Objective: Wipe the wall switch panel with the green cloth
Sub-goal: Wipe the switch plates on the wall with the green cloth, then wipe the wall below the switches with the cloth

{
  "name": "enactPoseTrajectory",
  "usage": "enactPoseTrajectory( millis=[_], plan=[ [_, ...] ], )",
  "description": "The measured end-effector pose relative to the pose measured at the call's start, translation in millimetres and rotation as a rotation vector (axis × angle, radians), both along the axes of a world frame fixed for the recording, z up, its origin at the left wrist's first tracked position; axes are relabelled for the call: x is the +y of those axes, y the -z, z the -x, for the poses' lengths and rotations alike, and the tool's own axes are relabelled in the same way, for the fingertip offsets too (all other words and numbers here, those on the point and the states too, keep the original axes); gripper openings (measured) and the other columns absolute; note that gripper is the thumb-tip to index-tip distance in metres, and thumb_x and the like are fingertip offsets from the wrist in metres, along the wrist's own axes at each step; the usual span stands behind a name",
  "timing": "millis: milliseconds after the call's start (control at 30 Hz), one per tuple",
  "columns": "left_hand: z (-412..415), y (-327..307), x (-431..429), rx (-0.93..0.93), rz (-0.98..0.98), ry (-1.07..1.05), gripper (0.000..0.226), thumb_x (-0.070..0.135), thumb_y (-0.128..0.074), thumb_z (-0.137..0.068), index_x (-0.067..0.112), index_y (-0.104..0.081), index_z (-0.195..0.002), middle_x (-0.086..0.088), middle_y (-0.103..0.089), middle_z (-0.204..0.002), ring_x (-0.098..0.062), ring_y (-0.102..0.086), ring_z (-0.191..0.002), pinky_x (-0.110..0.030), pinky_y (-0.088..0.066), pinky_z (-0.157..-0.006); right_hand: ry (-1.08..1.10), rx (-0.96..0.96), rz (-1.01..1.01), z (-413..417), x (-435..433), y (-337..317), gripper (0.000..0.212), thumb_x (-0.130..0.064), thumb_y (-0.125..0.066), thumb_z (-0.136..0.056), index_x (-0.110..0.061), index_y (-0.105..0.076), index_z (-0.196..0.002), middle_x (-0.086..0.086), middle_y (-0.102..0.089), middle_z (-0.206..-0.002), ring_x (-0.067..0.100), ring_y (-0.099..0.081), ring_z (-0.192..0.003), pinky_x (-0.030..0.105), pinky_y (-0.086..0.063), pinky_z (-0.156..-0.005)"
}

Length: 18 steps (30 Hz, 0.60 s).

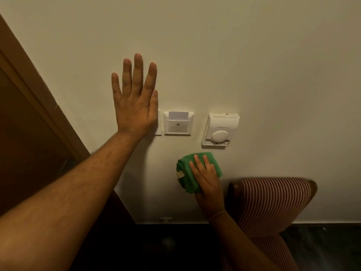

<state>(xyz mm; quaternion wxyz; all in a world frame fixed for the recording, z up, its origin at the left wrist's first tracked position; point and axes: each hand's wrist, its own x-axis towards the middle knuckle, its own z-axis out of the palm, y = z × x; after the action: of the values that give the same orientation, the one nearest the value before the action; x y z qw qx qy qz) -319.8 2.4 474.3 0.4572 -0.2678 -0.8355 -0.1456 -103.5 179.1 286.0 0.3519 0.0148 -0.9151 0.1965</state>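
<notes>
A white switch panel (pixel 159 122) is fixed to the cream wall, mostly hidden behind my left hand (pixel 134 98), which lies flat on the wall with fingers spread and pointing up. Right of it sits a white key-card holder (pixel 178 124) with a card in its slot. My right hand (pixel 207 178) presses a folded green cloth (pixel 187 171) flat against the wall, below the card holder and apart from both plates.
A white thermostat (pixel 221 130) with a round dial hangs to the right of the card holder. A chair back with red and white stripes (pixel 273 202) stands against the wall at lower right. A brown wooden door frame (pixel 39 106) runs along the left.
</notes>
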Motion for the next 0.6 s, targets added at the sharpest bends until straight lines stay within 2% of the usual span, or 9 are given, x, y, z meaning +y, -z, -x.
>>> enactPoseTrajectory(
  millis=[100, 167, 267, 300, 367, 467, 533, 600],
  plan=[
    [-43, 56, -3, -0.126, 0.009, 0.044, 0.069, 0.046, -0.021, -0.118, 0.027, 0.008, -0.178, -0.008, 0.012, -0.187, -0.019, 0.022, -0.169, -0.044, 0.018, -0.136, 0.077, -0.132, 0.078, -54, 12, 37, 0.058, -0.009, -0.053, -0.098, -0.013, -0.049, -0.156, 0.004, -0.036, -0.169, 0.022, -0.014, -0.165, 0.038, -0.011, -0.135],
    [-90, 115, -2, -0.251, 0.042, 0.084, 0.069, 0.048, -0.022, -0.118, 0.027, 0.005, -0.179, -0.003, 0.018, -0.184, -0.021, 0.016, -0.172, -0.046, 0.015, -0.137, 0.126, -0.260, 0.101, -95, 24, 68, 0.063, -0.002, -0.056, -0.092, -0.011, -0.051, -0.154, 0.004, -0.039, -0.168, 0.024, -0.019, -0.164, 0.043, -0.019, -0.134],
    [-170, 214, 5, -0.465, 0.111, 0.133, 0.074, 0.043, -0.039, -0.111, 0.020, -0.018, -0.178, -0.006, 0.002, -0.186, -0.031, -0.008, -0.173, -0.053, -0.002, -0.137, 0.184, -0.463, 0.165, -148, 48, 118, 0.079, 0.010, -0.075, -0.078, -0.007, -0.053, -0.152, 0.008, -0.042, -0.165, 0.037, -0.032, -0.158, 0.060, -0.038, -0.122],
    [-196, 244, 6, -0.531, 0.164, 0.151, 0.074, 0.042, -0.043, -0.109, 0.018, -0.026, -0.177, -0.008, -0.003, -0.186, -0.033, -0.014, -0.172, -0.053, -0.004, -0.137, 0.203, -0.530, 0.203, -163, 55, 134, 0.081, 0.011, -0.077, -0.076, -0.006, -0.054, -0.151, 0.010, -0.043, -0.164, 0.040, -0.034, -0.155, 0.063, -0.040, -0.119],
    [-245, 296, 8, -0.648, 0.299, 0.194, 0.075, 0.045, -0.044, -0.108, 0.018, -0.031, -0.177, -0.006, -0.008, -0.188, -0.030, -0.015, -0.173, -0.048, 0.001, -0.139, 0.244, -0.629, 0.280, -192, 67, 165, 0.076, 0.008, -0.074, -0.076, -0.003, -0.056, -0.149, 0.013, -0.045, -0.161, 0.042, -0.033, -0.153, 0.066, -0.038, -0.120],
    [-294, 363, 22, -0.780, 0.473, 0.232, 0.074, 0.053, -0.039, -0.110, 0.022, -0.031, -0.177, -0.003, -0.014, -0.188, -0.027, -0.015, -0.173, -0.046, -0.001, -0.139, 0.318, -0.807, 0.375, -222, 88, 220, 0.075, 0.006, -0.070, -0.083, -0.006, -0.050, -0.154, 0.012, -0.039, -0.165, 0.036, -0.022, -0.158, 0.057, -0.028, -0.128],
    [-315, 404, 31, -0.840, 0.542, 0.250, 0.075, 0.055, -0.036, -0.110, 0.023, -0.028, -0.178, -0.001, -0.010, -0.188, -0.025, -0.014, -0.173, -0.047, -0.003, -0.139, 0.357, -0.956, 0.428, -232, 102, 255, 0.078, 0.001, -0.066, -0.089, -0.014, -0.040, -0.160, 0.006, -0.031, -0.171, 0.031, -0.017, -0.164, 0.045, -0.019, -0.132],
    [-329, 437, 34, -0.866, 0.584, 0.267, 0.075, 0.055, -0.035, -0.110, 0.023, -0.027, -0.178, 0.001, -0.009, -0.188, -0.024, -0.013, -0.174, -0.046, -0.003, -0.139, 0.401, -1.025, 0.479, -235, 116, 287, 0.076, 0.000, -0.061, -0.093, -0.018, -0.037, -0.163, 0.004, -0.027, -0.173, 0.027, -0.014, -0.165, 0.041, -0.013, -0.134]
  ],
)
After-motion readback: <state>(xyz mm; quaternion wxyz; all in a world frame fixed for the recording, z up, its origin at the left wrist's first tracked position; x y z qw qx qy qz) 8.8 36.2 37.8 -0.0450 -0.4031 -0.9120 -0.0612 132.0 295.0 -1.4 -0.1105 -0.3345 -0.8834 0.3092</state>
